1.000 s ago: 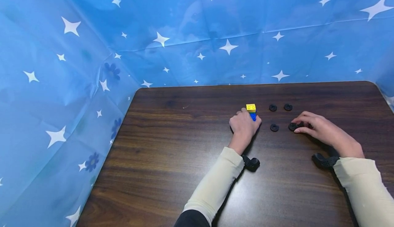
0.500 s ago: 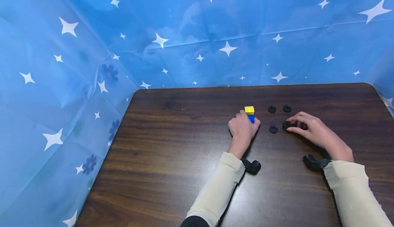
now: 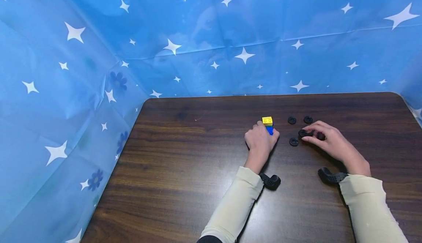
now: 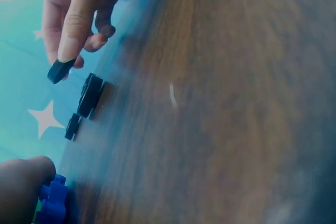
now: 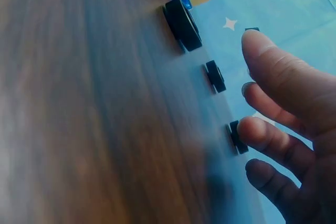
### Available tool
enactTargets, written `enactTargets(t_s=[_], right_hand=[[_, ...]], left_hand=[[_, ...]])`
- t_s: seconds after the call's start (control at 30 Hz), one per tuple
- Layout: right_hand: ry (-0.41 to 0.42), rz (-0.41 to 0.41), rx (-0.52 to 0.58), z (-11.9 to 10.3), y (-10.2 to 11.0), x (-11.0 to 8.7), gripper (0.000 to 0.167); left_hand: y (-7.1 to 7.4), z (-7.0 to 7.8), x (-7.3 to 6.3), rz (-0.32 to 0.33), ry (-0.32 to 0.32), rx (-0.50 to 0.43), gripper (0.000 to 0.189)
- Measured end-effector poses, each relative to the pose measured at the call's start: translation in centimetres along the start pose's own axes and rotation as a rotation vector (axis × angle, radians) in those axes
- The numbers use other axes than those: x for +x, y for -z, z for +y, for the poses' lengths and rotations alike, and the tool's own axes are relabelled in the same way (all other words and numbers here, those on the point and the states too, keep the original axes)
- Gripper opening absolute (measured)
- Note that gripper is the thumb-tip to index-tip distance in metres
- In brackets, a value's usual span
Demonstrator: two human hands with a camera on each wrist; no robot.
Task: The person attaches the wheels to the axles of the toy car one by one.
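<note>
My left hand (image 3: pixel 260 138) grips a small stack of toy bricks, with a yellow brick (image 3: pixel 267 120) on top, green under it and blue (image 4: pixel 52 200) lowest; its fingers hide part of the stack. Between thumb and fingertips, my right hand (image 3: pixel 333 142) pinches a small black toy wheel (image 3: pixel 302 133). The left wrist view shows this wheel (image 4: pixel 60 71) tilted and raised off the tabletop. In the right wrist view the thumb covers most of it. Three more black wheels lie flat close by: one front (image 3: pixel 293 141), two behind (image 3: pixel 291 120) (image 3: pixel 308 119).
Everything rests on a dark wood-grain table (image 3: pixel 184 162). A blue curtain with white stars (image 3: pixel 211 27) stands along its far and left edges. Black wrist mounts (image 3: pixel 271 182) stick out from both cuffs, over the tabletop.
My right hand has picked the black wheel up from its spot on the table and carried it left, toward the brick stack. The left hand has kept its hold and barely moved.
</note>
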State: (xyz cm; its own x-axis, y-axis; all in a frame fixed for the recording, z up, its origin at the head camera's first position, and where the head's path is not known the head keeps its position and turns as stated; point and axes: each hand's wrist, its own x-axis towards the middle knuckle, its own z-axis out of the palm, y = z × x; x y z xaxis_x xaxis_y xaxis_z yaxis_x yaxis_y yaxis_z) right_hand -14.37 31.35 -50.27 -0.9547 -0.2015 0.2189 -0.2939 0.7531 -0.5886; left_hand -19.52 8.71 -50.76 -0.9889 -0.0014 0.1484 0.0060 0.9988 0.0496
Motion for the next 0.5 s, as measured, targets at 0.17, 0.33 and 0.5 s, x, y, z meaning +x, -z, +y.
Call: enactTargets(t_s=[0.17,0.33,0.5], right_hand=[[-0.006,0.024,0.053,-0.4,-0.7,0.0,0.026],[-0.018,0.071,0.077,-0.9,-1.2,0.3,0.029],[-0.007,0.112,0.094,-1.3,-1.3,0.5,0.028]], left_hand=[[-0.3,0.0,-0.3,-0.010,0.010,-0.002,0.050],[-0.4,-0.2,-0.2,0.035,0.002,-0.037,0.050],[-0.2,-0.3,0.1,0.021,0.009,-0.102,0.052]])
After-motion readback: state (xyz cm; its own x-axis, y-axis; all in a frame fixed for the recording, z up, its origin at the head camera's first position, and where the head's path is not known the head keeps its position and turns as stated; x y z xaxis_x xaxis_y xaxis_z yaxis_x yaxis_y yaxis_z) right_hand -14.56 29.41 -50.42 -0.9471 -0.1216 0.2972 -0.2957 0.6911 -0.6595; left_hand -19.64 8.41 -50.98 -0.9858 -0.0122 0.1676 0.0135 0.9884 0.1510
